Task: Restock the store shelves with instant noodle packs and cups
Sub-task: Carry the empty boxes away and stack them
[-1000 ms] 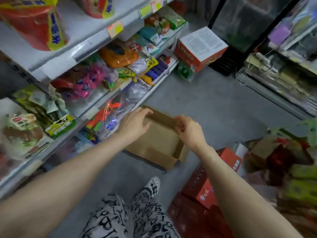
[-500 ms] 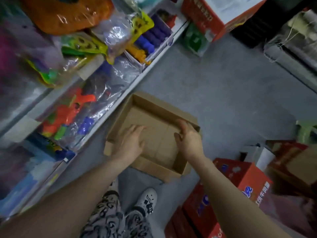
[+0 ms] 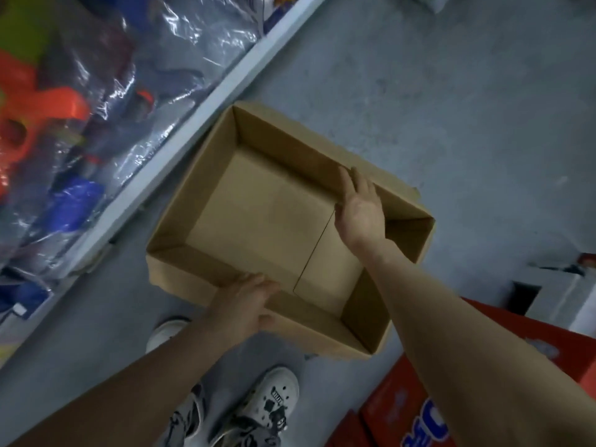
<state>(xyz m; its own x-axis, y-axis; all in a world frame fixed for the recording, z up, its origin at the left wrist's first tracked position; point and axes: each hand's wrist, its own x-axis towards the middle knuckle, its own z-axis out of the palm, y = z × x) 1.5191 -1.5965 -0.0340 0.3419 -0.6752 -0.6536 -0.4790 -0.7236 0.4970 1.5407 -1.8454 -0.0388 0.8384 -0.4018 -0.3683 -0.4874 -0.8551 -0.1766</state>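
Note:
An empty brown cardboard box [image 3: 258,214] lies open on the grey floor beside the bottom shelf. My left hand [image 3: 245,301] grips the box's near wall, fingers over the rim and thumb on the outside. My right hand [image 3: 359,208] reaches into the box with straight fingers laid against the inside of the far wall. No noodle packs or cups show in the box.
The white bottom shelf edge [image 3: 206,101] runs diagonally at left, with toys in clear plastic bags [image 3: 96,101] on it. Red printed cartons [image 3: 429,398] stand at the lower right. My white shoes [image 3: 271,398] are just below the box on the grey floor [image 3: 451,91].
The view has tilted down and moved closer to the box. My left hand shifted from inside the box to its near wall. My right hand moved to the far wall and flattened.

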